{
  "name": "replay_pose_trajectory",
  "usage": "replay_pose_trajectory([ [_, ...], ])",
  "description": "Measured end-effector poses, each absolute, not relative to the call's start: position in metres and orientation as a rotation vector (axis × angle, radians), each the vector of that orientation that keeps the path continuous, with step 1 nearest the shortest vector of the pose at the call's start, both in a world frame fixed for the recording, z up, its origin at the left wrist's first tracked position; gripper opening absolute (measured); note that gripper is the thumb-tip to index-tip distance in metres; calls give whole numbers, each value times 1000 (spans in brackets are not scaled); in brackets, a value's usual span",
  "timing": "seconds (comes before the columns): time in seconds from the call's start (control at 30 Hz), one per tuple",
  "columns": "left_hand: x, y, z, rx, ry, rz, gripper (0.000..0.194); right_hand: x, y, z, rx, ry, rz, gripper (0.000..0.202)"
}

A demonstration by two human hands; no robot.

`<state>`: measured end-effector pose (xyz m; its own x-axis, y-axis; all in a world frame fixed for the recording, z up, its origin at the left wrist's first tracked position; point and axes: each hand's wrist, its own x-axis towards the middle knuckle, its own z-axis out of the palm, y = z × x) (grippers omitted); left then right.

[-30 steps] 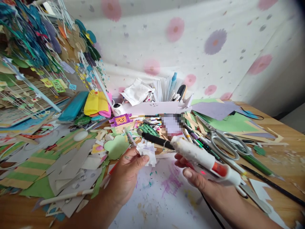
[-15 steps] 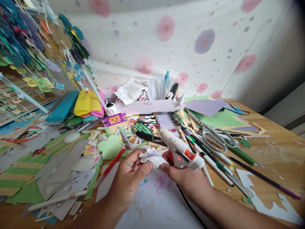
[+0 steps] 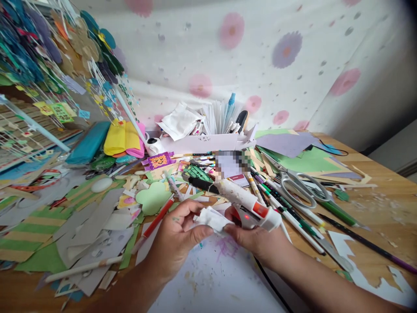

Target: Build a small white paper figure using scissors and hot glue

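My left hand point(image 3: 177, 237) pinches a small crumpled white paper piece point(image 3: 212, 218) between thumb and fingers, above a stained white sheet point(image 3: 215, 274). My right hand point(image 3: 257, 241) grips the handle of a white glue gun point(image 3: 247, 203) with a red light lit, and its fingertips also touch the right edge of the paper piece. The gun's black nozzle points left and away, over the paper scraps. A black cord point(image 3: 270, 282) runs from the gun toward me.
Scissors point(image 3: 298, 184), pens and markers point(image 3: 286, 213) lie right of the gun on the wooden table point(image 3: 384, 208). A white box of supplies point(image 3: 208, 141) stands behind. Grey and green paper cuttings point(image 3: 81, 217) cover the left side. Hanging paper decorations point(image 3: 48, 56) fill the upper left.
My right hand brought the glue gun in from the right and closer to the paper piece. Both hands now meet on the paper, which looks more crumpled than before.
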<state>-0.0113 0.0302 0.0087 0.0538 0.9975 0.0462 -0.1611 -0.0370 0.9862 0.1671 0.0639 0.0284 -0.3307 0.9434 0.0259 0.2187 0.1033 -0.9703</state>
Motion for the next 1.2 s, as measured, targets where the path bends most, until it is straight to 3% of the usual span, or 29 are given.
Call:
replay_pose_trajectory([
  [0.1, -13, 31, 8, 1149, 1108, 1290, 12, 168, 64, 26, -1151, -1712, 1293, 11],
  [0.43, -11, 32, 9, 1092, 1099, 1269, 16, 170, 63, 17, -1176, -1802, 1174, 11],
  [0.7, -17, 34, 10, 1097, 1000, 1139, 27, 172, 68, 27, -1112, -1713, 1354, 11],
  [1.2, -7, 33, 14, 847, 999, 1164, 21, 176, 73, 28, -1009, -1420, 1582, 11],
])
